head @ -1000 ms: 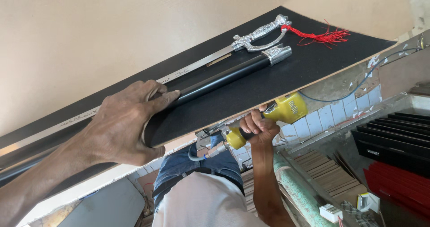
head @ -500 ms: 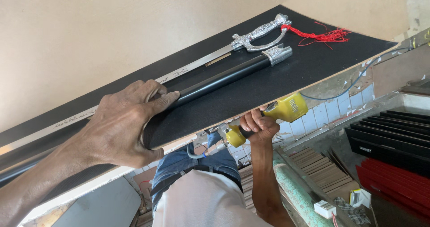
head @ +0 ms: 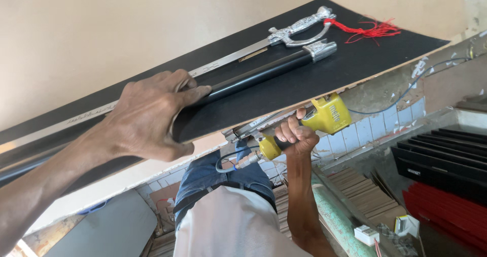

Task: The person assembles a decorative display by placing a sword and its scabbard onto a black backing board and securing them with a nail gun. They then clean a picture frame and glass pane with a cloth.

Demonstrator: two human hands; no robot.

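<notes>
Nearest the camera, at six o'clock, the person's pale shirt and blue jeans point(head: 208, 173) fill the lower middle. Just above them, toward four o'clock of centre, the right hand point(head: 297, 138) is curled tight around the handle of a yellow pneumatic stapler point(head: 324, 117), its nose tucked up under the edge of the black board point(head: 314, 79), probably so it meets the underside squarely; the contact point itself is hidden, so I cannot say whether it touches. A thin hose runs from the tool's base. At nine o'clock the left hand point(head: 147, 117) lies on the board's upper face, fingers held together and pressed flat, thumb wrapped under the near edge, seemingly bracing the tilted panel against the push from below. Its fingertips rest on the black scabbard point(head: 258, 74). Beyond that lies the silver sword point(head: 243, 51), its ornate hilt and red tassel point(head: 368, 29) at one o'clock. Compared with half a second earlier, both hands keep the same hold; the view has merely drifted slightly.
</notes>
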